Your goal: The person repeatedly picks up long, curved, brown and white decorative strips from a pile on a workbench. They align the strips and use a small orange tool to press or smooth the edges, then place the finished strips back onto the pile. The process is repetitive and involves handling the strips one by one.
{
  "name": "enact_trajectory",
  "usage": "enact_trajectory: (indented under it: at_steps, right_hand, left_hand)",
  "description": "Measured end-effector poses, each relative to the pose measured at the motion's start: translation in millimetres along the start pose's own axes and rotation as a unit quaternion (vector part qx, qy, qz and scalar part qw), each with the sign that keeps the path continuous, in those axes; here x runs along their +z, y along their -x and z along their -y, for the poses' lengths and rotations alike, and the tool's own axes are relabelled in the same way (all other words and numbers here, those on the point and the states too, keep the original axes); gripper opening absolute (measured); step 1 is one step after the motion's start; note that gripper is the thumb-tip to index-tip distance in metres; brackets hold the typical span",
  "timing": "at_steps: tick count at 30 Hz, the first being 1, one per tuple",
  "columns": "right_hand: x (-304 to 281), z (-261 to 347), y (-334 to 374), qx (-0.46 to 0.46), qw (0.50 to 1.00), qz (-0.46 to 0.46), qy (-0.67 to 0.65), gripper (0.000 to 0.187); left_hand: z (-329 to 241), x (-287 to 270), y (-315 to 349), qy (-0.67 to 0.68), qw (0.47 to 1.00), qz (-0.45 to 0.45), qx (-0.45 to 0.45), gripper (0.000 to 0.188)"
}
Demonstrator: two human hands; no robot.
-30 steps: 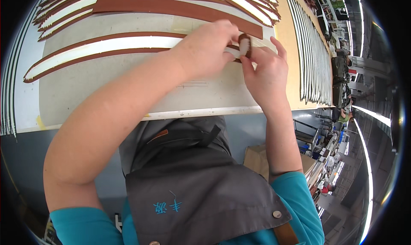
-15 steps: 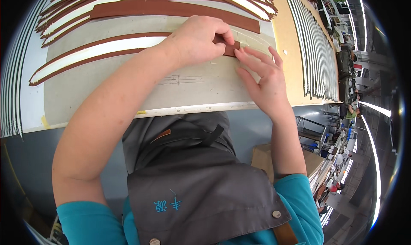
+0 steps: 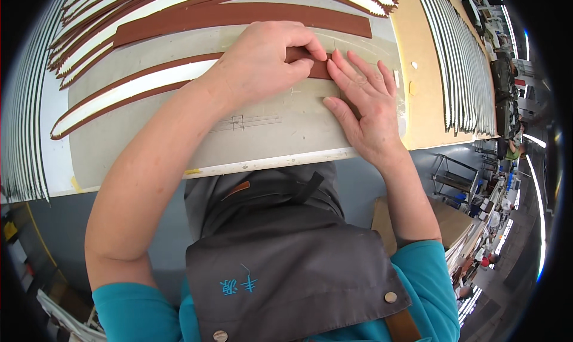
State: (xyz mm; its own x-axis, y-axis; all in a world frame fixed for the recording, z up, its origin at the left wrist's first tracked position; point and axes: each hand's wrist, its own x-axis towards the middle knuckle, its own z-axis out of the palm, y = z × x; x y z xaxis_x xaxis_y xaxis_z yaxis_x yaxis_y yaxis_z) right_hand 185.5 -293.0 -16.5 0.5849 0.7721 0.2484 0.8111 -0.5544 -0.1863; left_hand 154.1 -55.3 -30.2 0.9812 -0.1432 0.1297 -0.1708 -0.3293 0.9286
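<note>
A long brown strip with a white middle and brown edges (image 3: 137,86) lies along the grey work board (image 3: 161,133). My left hand (image 3: 268,52) reaches over it, and its bent fingers and thumb are closed around the strip's brown right end (image 3: 320,71). Just to the right, my right hand (image 3: 370,106) rests low over the board with its fingers spread. Its index fingertip touches or nearly touches that brown end. A wide plain brown strip (image 3: 239,20) lies behind my left hand, apart from it.
More brown-and-white strips with jagged ends (image 3: 107,28) are piled at the back. Rows of thin black-and-white strips lie at the left (image 3: 27,97) and right (image 3: 468,73). The table's front edge (image 3: 268,164) runs before my apron. A cart (image 3: 456,178) stands beyond, at the right.
The view has shifted slightly. My right hand's fingers have straightened and lie flatter beside the strip's end. My left hand stays on the strip.
</note>
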Motion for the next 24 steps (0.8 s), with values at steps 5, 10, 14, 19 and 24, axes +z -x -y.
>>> enact_trajectory:
  at_steps: [5,10,14,19,24]
  right_hand:
    - [1.7,-0.4,1.3,0.006,1.000,-0.012,-0.014,0.049]
    - [3.4,-1.0,0.1,0.013,0.999,-0.022,-0.040,0.049]
    - [2.7,-1.2,-0.8,0.012,0.999,-0.026,-0.046,0.049]
    - [1.3,-1.2,-1.2,0.012,0.998,-0.028,-0.051,0.046]
    - [-0.8,1.3,-4.9,-0.012,0.999,-0.012,-0.030,0.048]
  left_hand:
    - [-5.2,-5.2,0.0,0.081,0.995,0.004,-0.061,0.020]
    - [-4.8,-12.5,25.6,-0.136,0.988,-0.041,0.062,0.021]
    - [1.4,-14.2,34.2,-0.216,0.968,-0.057,0.113,0.021]
    - [2.3,-10.7,35.1,-0.225,0.965,-0.060,0.118,0.017]
    - [0.2,-5.4,36.0,-0.245,0.961,-0.066,0.108,0.018]
